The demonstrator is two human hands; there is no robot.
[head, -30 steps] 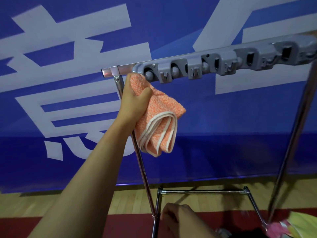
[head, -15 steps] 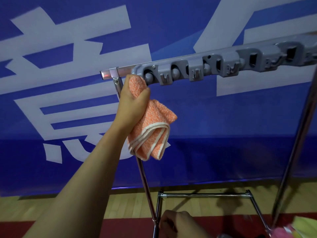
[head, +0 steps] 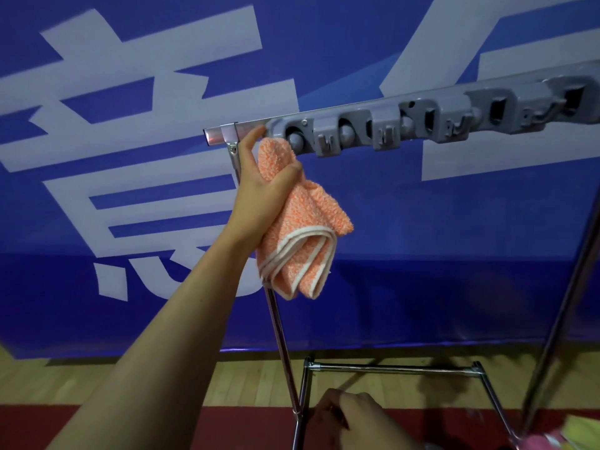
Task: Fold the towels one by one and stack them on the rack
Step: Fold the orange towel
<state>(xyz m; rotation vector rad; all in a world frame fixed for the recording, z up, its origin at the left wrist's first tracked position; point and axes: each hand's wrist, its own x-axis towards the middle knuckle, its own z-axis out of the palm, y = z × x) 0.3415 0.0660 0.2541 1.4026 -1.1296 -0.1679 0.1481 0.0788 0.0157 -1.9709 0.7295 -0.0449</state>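
My left hand (head: 259, 186) is raised to the rack's top bar (head: 246, 129) and grips a folded orange towel (head: 305, 228) with white trim, thumb over the cloth. Its forefinger touches the bar's underside beside the grey clip rail (head: 422, 121). The towel hangs bunched below the hand, in front of the left upright post. My right hand (head: 354, 420) is low at the frame's bottom edge near the rack's base, fingers curled; whether it holds anything is hidden.
The metal rack has a left post (head: 281, 336), a right post (head: 565, 313) and a low crossbar (head: 393, 368). A blue banner with white characters fills the background. Yellow and pink cloth (head: 574, 438) lies at bottom right on the wood and red floor.
My left hand lifted the towel slightly and stretched its forefinger up against the top bar. The towel's hanging end swung to the right. My right hand stayed low near the base.
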